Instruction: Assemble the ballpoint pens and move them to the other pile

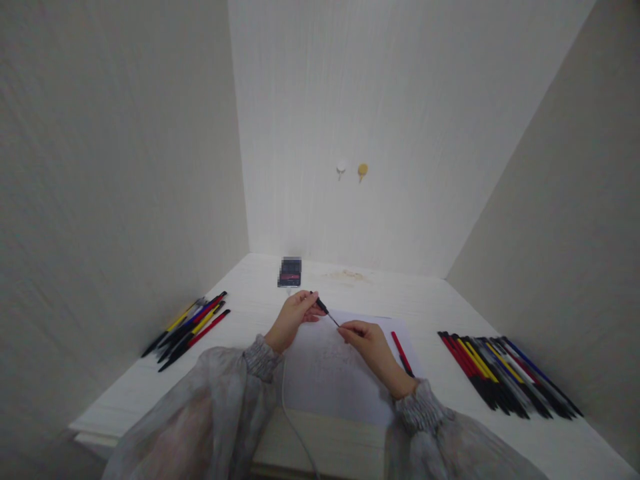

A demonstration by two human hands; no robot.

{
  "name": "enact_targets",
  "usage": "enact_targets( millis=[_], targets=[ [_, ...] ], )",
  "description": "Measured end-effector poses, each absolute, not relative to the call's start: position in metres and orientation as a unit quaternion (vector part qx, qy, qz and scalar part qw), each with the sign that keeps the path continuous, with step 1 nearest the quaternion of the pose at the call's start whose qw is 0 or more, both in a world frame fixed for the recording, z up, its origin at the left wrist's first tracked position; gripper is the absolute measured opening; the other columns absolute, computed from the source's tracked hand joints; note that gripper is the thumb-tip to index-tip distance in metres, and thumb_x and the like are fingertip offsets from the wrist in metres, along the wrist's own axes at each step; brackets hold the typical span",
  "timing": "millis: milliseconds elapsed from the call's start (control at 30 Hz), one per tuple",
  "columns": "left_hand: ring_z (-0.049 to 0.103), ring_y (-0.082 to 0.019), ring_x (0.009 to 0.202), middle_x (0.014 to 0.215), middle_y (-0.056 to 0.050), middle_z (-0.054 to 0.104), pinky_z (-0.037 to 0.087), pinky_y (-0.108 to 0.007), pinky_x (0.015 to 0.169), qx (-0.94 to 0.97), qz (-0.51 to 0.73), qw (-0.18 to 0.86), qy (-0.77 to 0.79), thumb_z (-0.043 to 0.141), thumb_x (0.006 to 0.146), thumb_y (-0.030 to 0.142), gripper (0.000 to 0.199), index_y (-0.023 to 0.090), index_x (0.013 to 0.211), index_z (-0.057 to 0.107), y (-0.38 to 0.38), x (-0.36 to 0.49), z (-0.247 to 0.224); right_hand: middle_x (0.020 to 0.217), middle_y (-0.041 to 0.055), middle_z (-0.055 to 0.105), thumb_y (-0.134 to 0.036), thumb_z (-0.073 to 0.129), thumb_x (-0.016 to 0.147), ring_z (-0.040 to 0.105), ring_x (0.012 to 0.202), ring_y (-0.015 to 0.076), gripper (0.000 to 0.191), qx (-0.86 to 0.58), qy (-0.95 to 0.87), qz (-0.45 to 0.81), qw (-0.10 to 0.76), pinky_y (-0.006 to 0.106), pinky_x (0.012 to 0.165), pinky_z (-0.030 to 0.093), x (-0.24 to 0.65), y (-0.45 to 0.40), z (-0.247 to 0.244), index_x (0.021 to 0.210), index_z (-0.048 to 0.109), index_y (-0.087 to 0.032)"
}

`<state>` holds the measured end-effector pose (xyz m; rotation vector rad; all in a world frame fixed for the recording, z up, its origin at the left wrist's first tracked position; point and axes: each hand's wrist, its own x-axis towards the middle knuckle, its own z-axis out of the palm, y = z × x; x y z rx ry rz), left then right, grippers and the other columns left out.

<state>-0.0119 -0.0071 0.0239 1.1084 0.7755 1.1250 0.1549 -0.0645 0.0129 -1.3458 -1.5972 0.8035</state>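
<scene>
Between my hands, above a white paper sheet (330, 393), is a black pen part (320, 304) with a thin dark rod sticking out of it. My left hand (299, 315) pinches the black part between thumb and fingers. The fingertips of my right hand (365, 337) are closed on the lower end of the thin rod. Just right of my right hand, a red pen piece with a black end (401, 353) lies at the sheet's right side.
Pens in several colours lie in a pile (187, 330) on the left and in a row (507, 373) on the right. A phone (290, 272) lies near the back wall, which bears two small hooks (363, 170). A white cable (295, 430) runs to the front edge.
</scene>
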Motion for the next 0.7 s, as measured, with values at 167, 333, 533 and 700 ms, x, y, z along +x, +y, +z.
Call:
enact_targets(
  millis=[167, 333, 533, 700],
  targets=[
    [0.060, -0.014, 0.070, 0.074, -0.006, 0.063, 0.042, -0.020, 0.057, 0.534, 0.450, 0.633, 0.333, 0.061, 0.065, 0.037, 0.027, 0.013, 0.077, 0.055, -0.014, -0.011, 0.026, 0.070, 0.0036, 0.060, -0.037, 0.053, 0.070, 0.052, 0.066, 0.0158, 0.022, -0.548, -0.643, 0.199, 0.496, 0.027, 0.063, 0.040, 0.162, -0.065, 0.017, 0.076, 0.064, -0.019],
    [0.059, -0.013, 0.065, 0.069, -0.005, 0.064, 0.041, -0.021, 0.058, 0.596, 0.379, 0.638, 0.308, 0.066, 0.060, 0.030, 0.026, 0.013, 0.076, 0.058, -0.017, -0.009, 0.023, 0.062, 0.0002, 0.054, -0.037, 0.059, 0.065, 0.050, 0.061, 0.0141, 0.023, -0.544, -0.596, 0.192, 0.559, 0.027, 0.061, 0.040, 0.164, -0.065, 0.022, 0.077, 0.053, -0.018],
    [0.054, -0.010, 0.057, 0.064, -0.001, 0.062, 0.039, -0.021, 0.056, 0.661, 0.346, 0.600, 0.287, 0.069, 0.054, 0.023, 0.021, 0.014, 0.070, 0.059, -0.012, -0.006, 0.006, 0.060, -0.0025, 0.052, -0.034, 0.060, 0.065, 0.049, 0.058, 0.0129, 0.025, -0.524, -0.654, 0.201, 0.507, 0.026, 0.059, 0.039, 0.164, -0.063, 0.018, 0.081, 0.045, -0.020],
    [0.056, -0.013, 0.067, 0.071, -0.001, 0.064, 0.041, -0.024, 0.064, 0.716, 0.318, 0.563, 0.264, 0.063, 0.061, 0.025, 0.017, 0.019, 0.076, 0.063, -0.017, -0.004, 0.003, 0.061, -0.0024, 0.051, -0.035, 0.056, 0.069, 0.050, 0.058, 0.0125, 0.025, -0.500, -0.697, 0.227, 0.461, 0.025, 0.057, 0.040, 0.160, -0.067, 0.022, 0.088, 0.047, -0.021]
  ],
)
